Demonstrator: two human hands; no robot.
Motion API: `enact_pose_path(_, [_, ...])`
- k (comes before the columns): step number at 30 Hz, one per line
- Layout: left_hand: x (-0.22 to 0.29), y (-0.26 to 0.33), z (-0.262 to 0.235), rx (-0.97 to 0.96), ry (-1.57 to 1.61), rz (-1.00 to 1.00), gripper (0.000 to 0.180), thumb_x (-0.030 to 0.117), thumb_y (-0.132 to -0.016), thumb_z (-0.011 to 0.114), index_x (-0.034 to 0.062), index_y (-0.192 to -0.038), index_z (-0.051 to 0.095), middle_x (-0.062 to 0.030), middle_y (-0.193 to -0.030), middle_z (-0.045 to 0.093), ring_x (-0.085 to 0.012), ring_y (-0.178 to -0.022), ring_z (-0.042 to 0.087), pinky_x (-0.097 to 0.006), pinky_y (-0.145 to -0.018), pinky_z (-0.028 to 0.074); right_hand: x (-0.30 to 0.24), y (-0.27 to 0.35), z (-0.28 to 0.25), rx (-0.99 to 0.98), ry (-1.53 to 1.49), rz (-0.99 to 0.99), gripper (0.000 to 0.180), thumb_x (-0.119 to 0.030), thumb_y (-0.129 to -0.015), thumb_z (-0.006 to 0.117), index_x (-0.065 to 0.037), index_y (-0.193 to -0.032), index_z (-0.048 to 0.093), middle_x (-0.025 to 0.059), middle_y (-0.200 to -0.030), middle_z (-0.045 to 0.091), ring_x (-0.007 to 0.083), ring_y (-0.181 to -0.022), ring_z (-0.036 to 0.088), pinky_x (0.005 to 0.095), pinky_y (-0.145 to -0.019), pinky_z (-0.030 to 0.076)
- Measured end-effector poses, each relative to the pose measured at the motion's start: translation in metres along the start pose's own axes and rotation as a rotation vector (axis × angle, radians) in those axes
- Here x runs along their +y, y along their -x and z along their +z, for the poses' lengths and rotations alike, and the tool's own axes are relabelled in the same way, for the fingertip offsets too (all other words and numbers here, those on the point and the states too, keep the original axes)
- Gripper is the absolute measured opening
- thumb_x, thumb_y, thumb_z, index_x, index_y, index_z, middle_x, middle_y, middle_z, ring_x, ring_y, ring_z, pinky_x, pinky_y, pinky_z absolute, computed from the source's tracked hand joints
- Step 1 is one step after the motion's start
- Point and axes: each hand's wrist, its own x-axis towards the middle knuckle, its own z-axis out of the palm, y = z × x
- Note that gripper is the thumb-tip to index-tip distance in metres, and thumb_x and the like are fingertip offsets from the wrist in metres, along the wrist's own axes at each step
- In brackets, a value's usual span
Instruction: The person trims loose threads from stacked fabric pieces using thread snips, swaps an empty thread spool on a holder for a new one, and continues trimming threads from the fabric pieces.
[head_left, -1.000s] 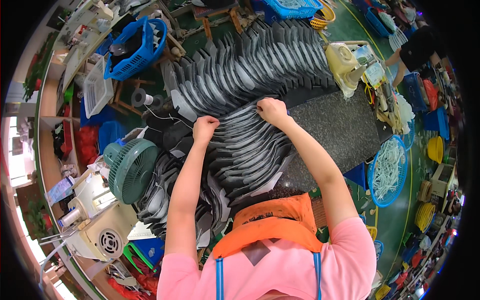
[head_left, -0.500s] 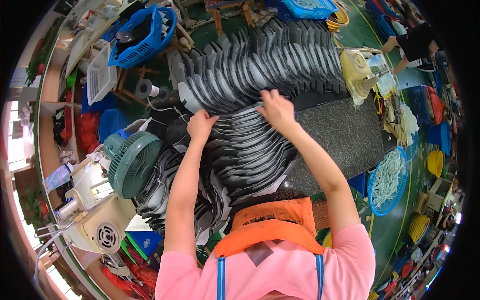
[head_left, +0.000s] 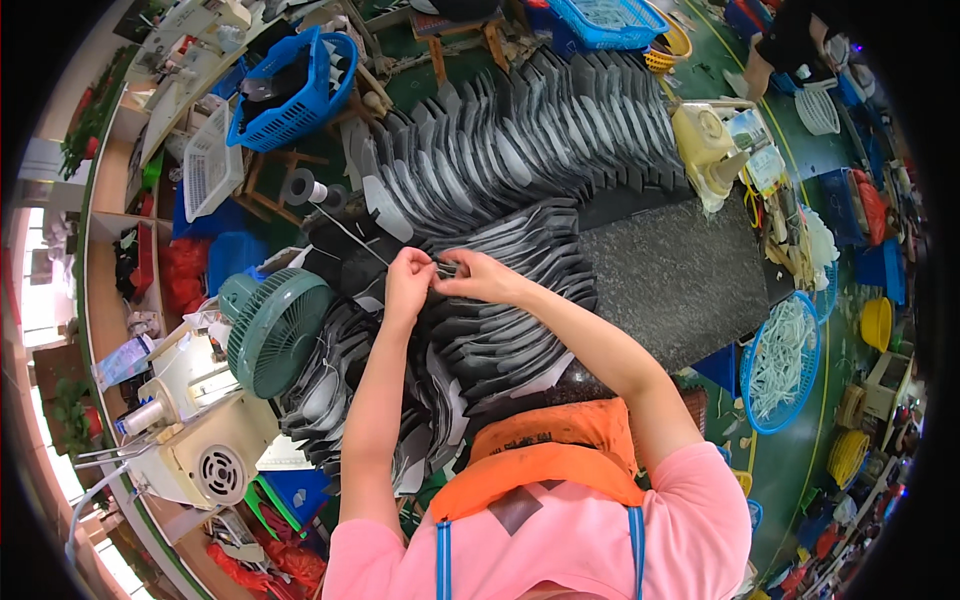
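Two overlapping rows of thin, curved dark-grey pieces with pale faces lie on the bench: a far row (head_left: 520, 150) and a near row (head_left: 530, 330). At the left end of the near row, my left hand (head_left: 408, 284) is closed, thumb and fingers pinched together; what is between them is hidden. Right beside it, almost touching, my right hand (head_left: 484, 277) pinches the edge of dark-grey pieces, with its fingers curled inward. A thin pale cord (head_left: 350, 235) runs from a dark spool (head_left: 302, 187) toward my left hand.
A green fan (head_left: 280, 330) stands left of my left forearm, with a cream sewing machine (head_left: 205, 455) nearer me. On the right are a speckled bench top (head_left: 665, 280), a yellowish machine (head_left: 708, 145) and a blue basket of pale strips (head_left: 780, 365). Another person (head_left: 800, 50) is at the far right.
My right hand has come left and nearer me, from the border of the two rows to beside my left hand. My left hand has shifted slightly nearer. The other person has moved farther back.
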Motion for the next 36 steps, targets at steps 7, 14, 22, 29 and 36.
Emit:
enact_pose_path(7, [0.022,0.035,0.012,-0.182,0.004,-0.047,0.009,-0.002,-0.083,0.054,0.0022,-0.087,0.048,-0.0004,-0.063,0.05,-0.0067,-0.056,0.048,-0.021,-0.052,0.038,0.007,0.031,-0.029,0.171,-0.016,0.002,0.022,-0.021,-0.079,0.064,0.0,-0.081,0.063,0.0055,-0.065,0.063,0.0081,-0.061,0.055,0.0249,-0.057,0.042])
enact_pose_path(14, [0.029,0.043,0.027,-0.041,0.071,0.092,0.012,0.0,-0.084,0.054,0.0038,-0.083,0.043,0.0,-0.06,0.047,-0.0056,-0.053,0.044,-0.022,-0.049,0.036,-0.02,0.04,-0.018,-0.044,-0.065,0.151,0.023,-0.023,-0.079,0.064,0.0,-0.079,0.063,0.0044,-0.064,0.062,0.0068,-0.059,0.054,0.0239,-0.055,0.041])
enact_pose_path(22, [0.041,0.023,-0.002,-0.066,-0.666,0.55,0.018,0.019,-0.079,0.064,0.0028,-0.083,0.058,-0.009,-0.064,0.056,-0.0248,-0.074,0.056,-0.037,-0.071,0.044,-0.015,0.048,-0.034,-0.114,-0.403,0.219,0.008,-0.01,-0.079,0.053,-0.005,-0.074,0.058,-0.0016,-0.063,0.055,0.0016,-0.052,0.043,0.0159,-0.045,0.029])
enact_pose_path(29, [0.029,0.012,0.02,-0.425,-0.086,-0.053,0.016,0.015,-0.083,0.06,0.0017,-0.089,0.068,-0.0023,-0.059,0.059,-0.0064,-0.048,0.048,-0.022,-0.048,0.036,0.025,0.015,-0.116,0.329,0.391,0.255,0.02,-0.024,-0.078,0.06,-0.005,-0.074,0.062,0.0093,-0.07,0.065,0.024,-0.068,0.064,0.0371,-0.062,0.047])
enact_pose_path(36, [-0.015,-0.061,0.032,-0.014,-0.472,-0.012,0.017,0.021,-0.074,0.067,0.0051,-0.076,0.07,-0.0111,-0.071,0.067,-0.0226,-0.061,0.064,-0.033,-0.06,0.048,0.061,-0.002,-0.111,0.546,0.931,0.031,0.017,-0.024,-0.078,0.059,-0.007,-0.075,0.06,0.0087,-0.071,0.063,0.0298,-0.069,0.061,0.0416,-0.06,0.046])
